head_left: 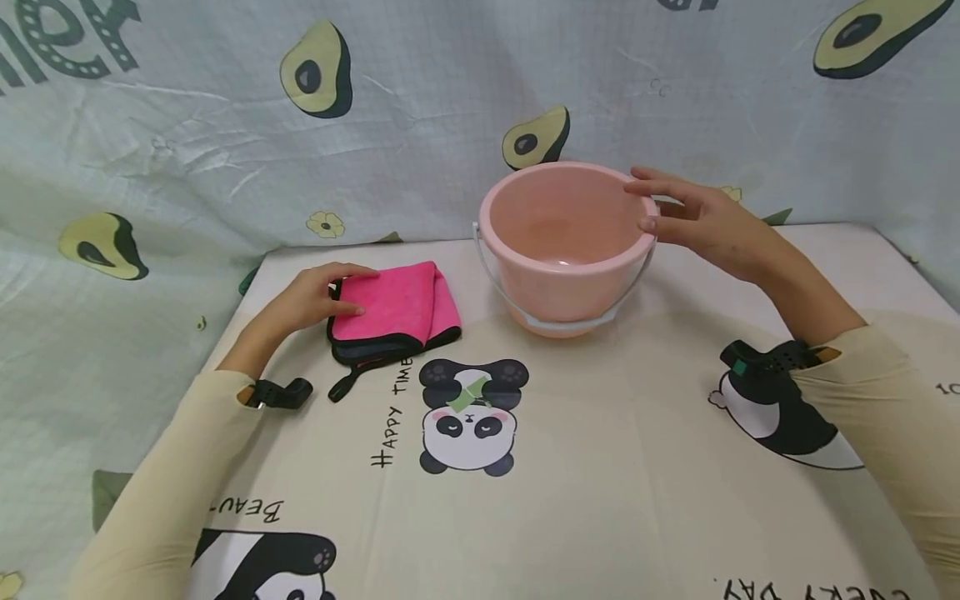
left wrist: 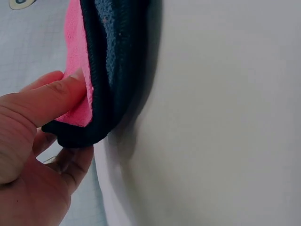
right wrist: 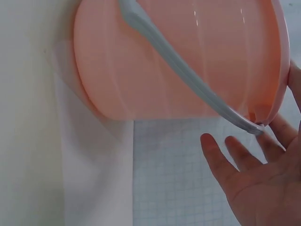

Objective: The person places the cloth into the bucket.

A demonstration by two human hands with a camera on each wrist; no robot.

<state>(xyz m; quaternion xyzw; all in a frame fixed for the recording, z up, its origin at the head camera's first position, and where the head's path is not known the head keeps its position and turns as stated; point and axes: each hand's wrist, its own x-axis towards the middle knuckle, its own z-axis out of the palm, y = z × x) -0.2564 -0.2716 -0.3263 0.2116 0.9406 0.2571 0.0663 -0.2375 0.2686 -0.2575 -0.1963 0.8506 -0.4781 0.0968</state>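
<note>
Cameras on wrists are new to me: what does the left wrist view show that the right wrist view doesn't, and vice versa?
Only the left wrist view: the cloth, pinched by the left hand. Only the right wrist view: the bucket with its grey handle, and the right hand touching the bucket. Both: the pale table and the backdrop.

the head view looks forward and down across the table (head_left: 585, 467) to the printed backdrop (head_left: 420, 100). the left wrist view, up close, faces the pink cloth (head_left: 390, 304); the right wrist view, also near but turned sideways, faces the bucket (head_left: 562, 292). the head view shares cloth with the former, bucket with the latter.
</note>
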